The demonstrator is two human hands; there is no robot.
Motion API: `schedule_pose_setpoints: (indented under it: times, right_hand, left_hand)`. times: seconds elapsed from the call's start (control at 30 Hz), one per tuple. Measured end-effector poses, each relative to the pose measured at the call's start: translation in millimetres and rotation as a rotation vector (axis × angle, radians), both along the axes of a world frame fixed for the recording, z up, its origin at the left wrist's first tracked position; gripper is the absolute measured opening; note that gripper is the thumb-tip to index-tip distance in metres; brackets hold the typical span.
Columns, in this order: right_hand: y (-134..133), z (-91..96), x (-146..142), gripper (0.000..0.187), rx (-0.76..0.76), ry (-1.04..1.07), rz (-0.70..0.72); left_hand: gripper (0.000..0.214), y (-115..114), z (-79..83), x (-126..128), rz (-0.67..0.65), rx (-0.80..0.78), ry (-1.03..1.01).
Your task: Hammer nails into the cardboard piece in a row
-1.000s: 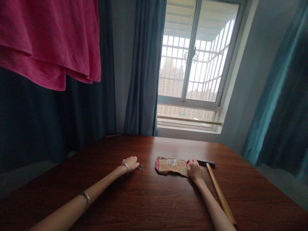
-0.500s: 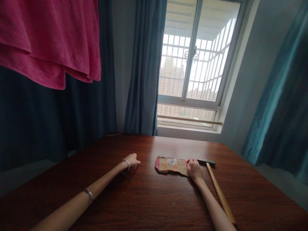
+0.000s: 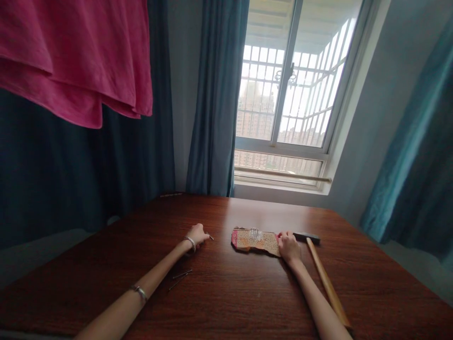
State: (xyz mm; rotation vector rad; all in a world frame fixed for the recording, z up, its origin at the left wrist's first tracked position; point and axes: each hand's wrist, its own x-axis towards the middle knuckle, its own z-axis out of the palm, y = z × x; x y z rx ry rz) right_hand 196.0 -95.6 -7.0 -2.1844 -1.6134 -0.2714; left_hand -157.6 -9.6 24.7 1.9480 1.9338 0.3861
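Observation:
My left hand [image 3: 198,234] is closed in a pinch over the table, with a thin metal nail [image 3: 210,236] poking out past the fingertips. Right of it lies a flat, ragged-edged board [image 3: 244,241], tan with dark dots and pink ends. Several nails [image 3: 254,232] stand upright in a row near its back edge. My right hand [image 3: 289,246] is closed around the board's right end, its fingertips partly hidden. Just beyond that hand is the dark head of a hammer [image 3: 327,283], whose wooden handle runs toward me. Loose nails [image 3: 182,274] lie beside my left forearm.
The brown wooden table [image 3: 226,302] spans the view below a barred window [image 3: 283,94]. Blue curtains [image 3: 215,104] hang behind and at the right. A pink cloth [image 3: 78,61] hangs at upper left.
My left hand has closed on a nail and moved slightly right and up. Loose nails beside the forearm now show more plainly. My right hand stays on the board; the view has shifted slightly.

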Motion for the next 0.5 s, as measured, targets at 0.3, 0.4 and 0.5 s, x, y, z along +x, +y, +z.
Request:
schedule_pose_setpoints:
  times: [0.3,0.4,0.5]
  right_hand:
    - [-31.5,36.7,-69.0,0.02,0.353,-0.097,0.413]
    - [-38.0,38.6,-97.1,0.019,0.346,-0.103,0.6]
    - [-41.4,37.5,-110.9,0.022,0.293,-0.126,0.779]
  left_hand:
    - [0.018,5.4,-5.1,2.0,0.01,0.012,-0.064]
    - [0.019,7.8,-8.6,-0.8,-0.009,0.018,-0.096]
    - [0.023,11.6,-13.7,-3.7,-0.018,-0.02,-0.15]
